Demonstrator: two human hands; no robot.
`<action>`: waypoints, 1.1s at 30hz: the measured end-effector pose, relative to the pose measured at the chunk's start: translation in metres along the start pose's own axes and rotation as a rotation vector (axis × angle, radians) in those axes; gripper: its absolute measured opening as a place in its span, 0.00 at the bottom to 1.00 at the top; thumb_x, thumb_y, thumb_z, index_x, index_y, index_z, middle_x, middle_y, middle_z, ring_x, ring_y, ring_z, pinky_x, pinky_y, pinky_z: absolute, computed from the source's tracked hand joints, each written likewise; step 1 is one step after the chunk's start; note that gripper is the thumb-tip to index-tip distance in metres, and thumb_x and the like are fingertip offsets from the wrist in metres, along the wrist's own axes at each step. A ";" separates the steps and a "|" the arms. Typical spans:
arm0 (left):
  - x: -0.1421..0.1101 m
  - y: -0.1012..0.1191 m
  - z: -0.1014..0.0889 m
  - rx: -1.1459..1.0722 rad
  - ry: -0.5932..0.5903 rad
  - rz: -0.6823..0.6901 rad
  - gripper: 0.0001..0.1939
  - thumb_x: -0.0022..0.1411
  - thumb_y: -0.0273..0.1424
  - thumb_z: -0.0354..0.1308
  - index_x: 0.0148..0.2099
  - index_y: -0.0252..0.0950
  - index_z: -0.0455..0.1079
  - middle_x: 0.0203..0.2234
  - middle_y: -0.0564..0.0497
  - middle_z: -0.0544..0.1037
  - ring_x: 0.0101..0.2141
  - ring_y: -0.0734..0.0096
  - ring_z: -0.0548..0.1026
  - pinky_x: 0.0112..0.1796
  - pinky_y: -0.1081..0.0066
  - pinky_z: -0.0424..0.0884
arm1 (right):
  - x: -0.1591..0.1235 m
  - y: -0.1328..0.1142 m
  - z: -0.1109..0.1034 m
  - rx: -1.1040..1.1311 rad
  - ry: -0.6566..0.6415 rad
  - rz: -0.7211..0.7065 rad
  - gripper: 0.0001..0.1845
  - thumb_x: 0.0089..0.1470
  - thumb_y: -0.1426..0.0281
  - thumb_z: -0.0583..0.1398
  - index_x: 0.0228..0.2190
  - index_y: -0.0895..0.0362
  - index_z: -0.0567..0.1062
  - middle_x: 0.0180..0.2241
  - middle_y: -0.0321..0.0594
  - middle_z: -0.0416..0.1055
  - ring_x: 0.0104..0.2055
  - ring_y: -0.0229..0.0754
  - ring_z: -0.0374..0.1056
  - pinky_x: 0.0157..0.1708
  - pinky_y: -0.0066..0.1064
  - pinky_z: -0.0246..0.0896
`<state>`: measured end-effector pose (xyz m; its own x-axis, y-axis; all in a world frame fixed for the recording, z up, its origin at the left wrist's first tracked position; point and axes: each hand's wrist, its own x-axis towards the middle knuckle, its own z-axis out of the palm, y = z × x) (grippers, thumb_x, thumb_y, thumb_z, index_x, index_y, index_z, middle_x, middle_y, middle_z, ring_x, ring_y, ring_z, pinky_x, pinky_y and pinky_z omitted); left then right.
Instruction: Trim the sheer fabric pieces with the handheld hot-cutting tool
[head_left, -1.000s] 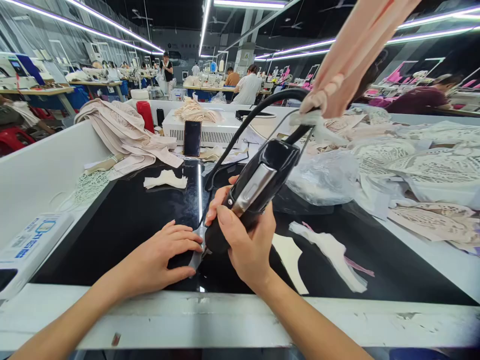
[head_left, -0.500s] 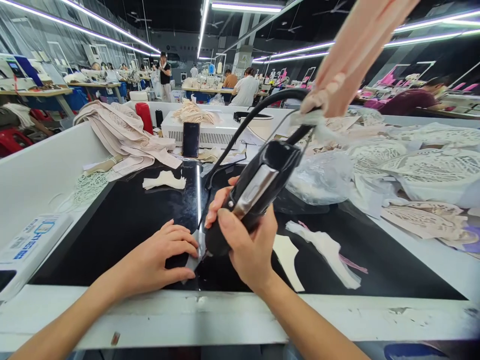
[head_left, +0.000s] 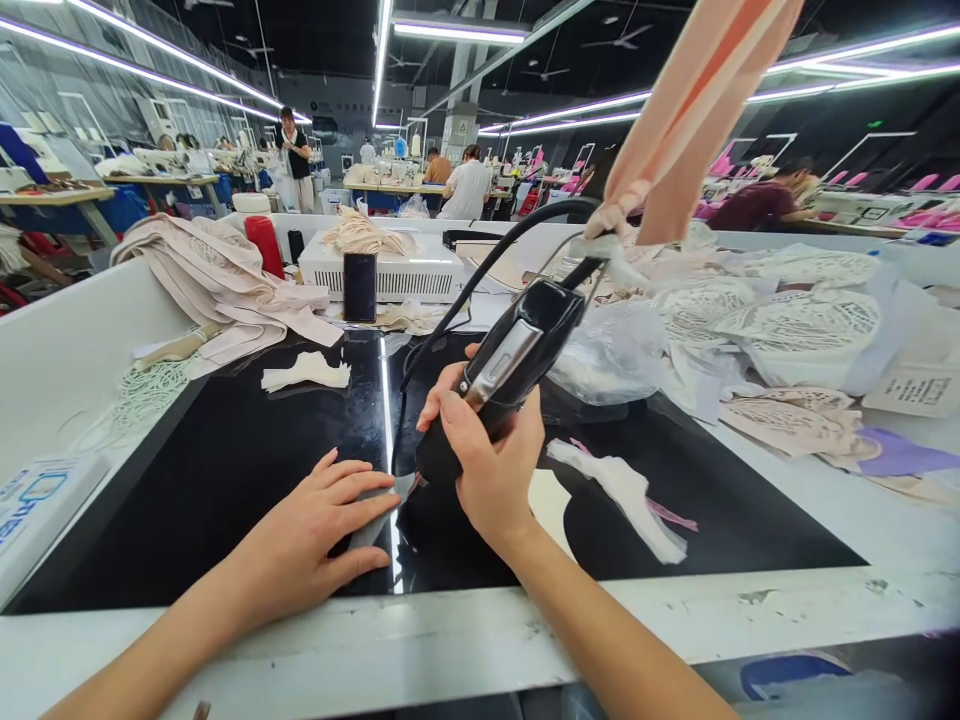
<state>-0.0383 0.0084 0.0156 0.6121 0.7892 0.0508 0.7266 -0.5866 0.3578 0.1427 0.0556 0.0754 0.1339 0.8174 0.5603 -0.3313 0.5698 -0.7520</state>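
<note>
My right hand (head_left: 495,470) is wrapped around a black corded hand-held power tool (head_left: 525,340) with a silver lever on its side. The tool is tilted, its lower end by a thin, translucent grey piece (head_left: 370,534) on the black work surface (head_left: 225,510). Laid over that piece is my left hand (head_left: 315,530), fingers stretched out and apart, covering part of it. Knotted peach fabric strips (head_left: 682,130) run up from the tool's top end. Right of my right hand lie a cream cut piece (head_left: 551,505) and a white piece (head_left: 622,495) with mauve edging.
A smaller white piece (head_left: 306,372) lies at the far left. Behind stand a phone (head_left: 360,288) and a white vented box (head_left: 390,270). Pale fabric (head_left: 217,270) is heaped at left; lace pieces (head_left: 802,320) and a clear plastic bag (head_left: 611,345) are at right. Several people work beyond.
The view has swung to the right. My left hand lies flatter and further over the grey piece. My right hand keeps its hold on the tool, whose tip has shifted slightly.
</note>
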 end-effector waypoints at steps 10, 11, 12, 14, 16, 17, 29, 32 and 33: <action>-0.003 -0.002 0.003 -0.014 0.045 0.023 0.25 0.69 0.36 0.58 0.66 0.51 0.62 0.63 0.51 0.69 0.64 0.52 0.64 0.64 0.35 0.49 | 0.000 0.002 -0.003 -0.064 -0.017 0.005 0.13 0.53 0.73 0.64 0.38 0.52 0.66 0.28 0.28 0.70 0.23 0.33 0.66 0.24 0.27 0.67; -0.003 -0.003 0.003 -0.015 0.052 0.025 0.25 0.69 0.36 0.58 0.66 0.51 0.62 0.63 0.51 0.69 0.64 0.52 0.64 0.64 0.35 0.50 | 0.001 0.002 -0.004 -0.067 -0.005 0.009 0.13 0.53 0.72 0.64 0.38 0.52 0.66 0.28 0.28 0.70 0.23 0.33 0.66 0.24 0.27 0.67; -0.003 -0.003 0.004 -0.014 0.057 0.027 0.25 0.69 0.37 0.58 0.66 0.52 0.62 0.63 0.51 0.69 0.63 0.52 0.64 0.64 0.35 0.50 | 0.003 0.002 -0.006 -0.070 0.019 0.010 0.13 0.52 0.71 0.65 0.37 0.52 0.66 0.28 0.28 0.70 0.23 0.33 0.66 0.24 0.28 0.67; -0.004 -0.004 0.004 -0.011 0.061 0.027 0.25 0.69 0.37 0.58 0.66 0.52 0.63 0.63 0.51 0.69 0.63 0.52 0.64 0.63 0.35 0.50 | 0.006 0.003 -0.010 -0.077 0.076 -0.001 0.14 0.51 0.70 0.66 0.37 0.53 0.67 0.28 0.29 0.71 0.24 0.33 0.67 0.25 0.28 0.68; -0.004 -0.004 0.004 -0.013 0.063 0.028 0.25 0.69 0.37 0.58 0.66 0.52 0.63 0.63 0.51 0.70 0.63 0.52 0.64 0.63 0.35 0.50 | 0.008 0.003 -0.013 -0.073 0.102 -0.011 0.14 0.51 0.70 0.66 0.37 0.53 0.67 0.29 0.29 0.71 0.24 0.33 0.67 0.26 0.29 0.68; -0.004 -0.004 0.004 -0.014 0.064 0.029 0.24 0.69 0.37 0.58 0.66 0.52 0.63 0.63 0.51 0.70 0.63 0.52 0.64 0.63 0.35 0.50 | 0.008 0.004 -0.013 -0.062 0.101 -0.008 0.14 0.51 0.70 0.66 0.38 0.52 0.67 0.29 0.29 0.72 0.24 0.33 0.67 0.26 0.29 0.68; -0.003 -0.005 0.004 -0.003 0.028 0.027 0.25 0.70 0.37 0.56 0.67 0.51 0.61 0.64 0.50 0.69 0.64 0.52 0.63 0.64 0.36 0.48 | -0.002 0.000 0.002 -0.068 0.027 0.041 0.14 0.52 0.72 0.63 0.39 0.52 0.64 0.27 0.27 0.69 0.22 0.33 0.66 0.25 0.29 0.67; -0.004 -0.005 0.004 -0.010 0.062 0.042 0.25 0.70 0.36 0.57 0.67 0.51 0.62 0.63 0.49 0.70 0.63 0.52 0.64 0.65 0.38 0.49 | -0.001 -0.001 0.001 -0.072 0.009 0.050 0.14 0.52 0.72 0.63 0.39 0.52 0.64 0.28 0.28 0.69 0.23 0.33 0.67 0.25 0.29 0.67; -0.004 -0.005 0.004 -0.011 0.066 0.044 0.25 0.70 0.36 0.57 0.67 0.51 0.62 0.63 0.49 0.70 0.63 0.52 0.64 0.64 0.38 0.50 | 0.000 -0.001 -0.001 -0.067 0.005 0.044 0.14 0.52 0.71 0.64 0.39 0.52 0.64 0.28 0.28 0.70 0.23 0.33 0.67 0.25 0.29 0.67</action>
<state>-0.0429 0.0071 0.0097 0.6207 0.7735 0.1280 0.6960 -0.6188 0.3642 0.1437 0.0554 0.0759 0.1251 0.8419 0.5248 -0.2741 0.5378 -0.7973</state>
